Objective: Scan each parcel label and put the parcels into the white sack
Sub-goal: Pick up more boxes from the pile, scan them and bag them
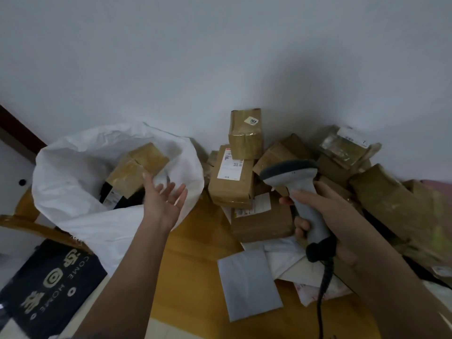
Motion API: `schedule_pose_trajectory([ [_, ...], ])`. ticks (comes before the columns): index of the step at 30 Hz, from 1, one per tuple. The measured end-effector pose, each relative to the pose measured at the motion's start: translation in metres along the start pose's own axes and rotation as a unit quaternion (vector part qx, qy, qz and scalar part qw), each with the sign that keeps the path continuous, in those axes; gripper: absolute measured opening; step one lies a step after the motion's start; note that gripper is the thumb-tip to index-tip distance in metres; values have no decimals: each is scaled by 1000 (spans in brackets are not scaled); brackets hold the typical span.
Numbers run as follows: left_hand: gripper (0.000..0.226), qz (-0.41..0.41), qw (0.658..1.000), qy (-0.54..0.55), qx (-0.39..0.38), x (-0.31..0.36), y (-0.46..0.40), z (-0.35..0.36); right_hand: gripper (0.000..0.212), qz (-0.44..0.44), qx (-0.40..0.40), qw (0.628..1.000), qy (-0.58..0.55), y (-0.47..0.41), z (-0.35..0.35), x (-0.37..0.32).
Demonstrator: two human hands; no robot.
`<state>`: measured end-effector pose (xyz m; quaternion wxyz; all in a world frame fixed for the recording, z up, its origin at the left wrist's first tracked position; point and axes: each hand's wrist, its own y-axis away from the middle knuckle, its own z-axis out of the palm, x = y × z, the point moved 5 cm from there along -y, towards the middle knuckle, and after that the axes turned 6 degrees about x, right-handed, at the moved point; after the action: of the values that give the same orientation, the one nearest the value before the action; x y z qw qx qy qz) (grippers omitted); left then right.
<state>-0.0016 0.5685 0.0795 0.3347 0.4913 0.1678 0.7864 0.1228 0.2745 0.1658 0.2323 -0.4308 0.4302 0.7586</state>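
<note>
Brown tape covers a cardboard parcel (pixel 137 171) lying tilted inside the white sack (pixel 73 152) at ten o'clock. The left hand (pixel 164 200) hovers beside it, fingers spread, holding nothing. At three o'clock the right hand (pixel 325 216) grips a grey scanner (pixel 297 189) before stacked parcels (pixel 232 182) against the wall.

A plain white wall (pixel 220 57) is seen filling the upper half, evenly lit, with soft grey shadow cast toward its right side. Below it, a yellow-brown wooden surface (pixel 195 253) is laid out, glossy under the light. At far left, a dark brown strip (pixel 17 133) is angled against a white panel (pixel 12 167) marked by a small dark hole (pixel 22 182).
</note>
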Motion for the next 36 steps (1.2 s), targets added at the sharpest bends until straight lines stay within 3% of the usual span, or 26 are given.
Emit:
schedule_pose_trajectory([
  [9,49,-111,986,-123,-11,-62,-9,44,30,-14,51,999,-5,-21,-9,-13],
  [12,40,-96,980,-173,-36,-70,-10,68,33,-27,52,998,-11,-34,-15,-23],
  [16,62,-17,955,-292,-39,-73,-18,109,34,-55,52,997,-19,-54,-22,-35],
  [18,89,74,917,-391,-13,-72,-29,131,32,-60,50,997,-16,-67,-26,-37],
  [20,110,176,854,-489,8,-72,-39,155,30,-58,52,997,-13,-81,-31,-35],
  [23,118,296,781,-551,5,-77,-45,190,28,-47,56,997,-26,-100,-39,-32],
  [27,121,352,723,-595,10,-86,-56,220,33,-33,57,997,-28,-115,-50,-27],
  [31,120,353,712,-605,52,-87,-65,224,31,-29,68,996,-42,-121,-62,-26],
  [36,110,334,764,-545,84,-74,-63,210,26,-31,82,993,-74,-119,-69,-27],
])
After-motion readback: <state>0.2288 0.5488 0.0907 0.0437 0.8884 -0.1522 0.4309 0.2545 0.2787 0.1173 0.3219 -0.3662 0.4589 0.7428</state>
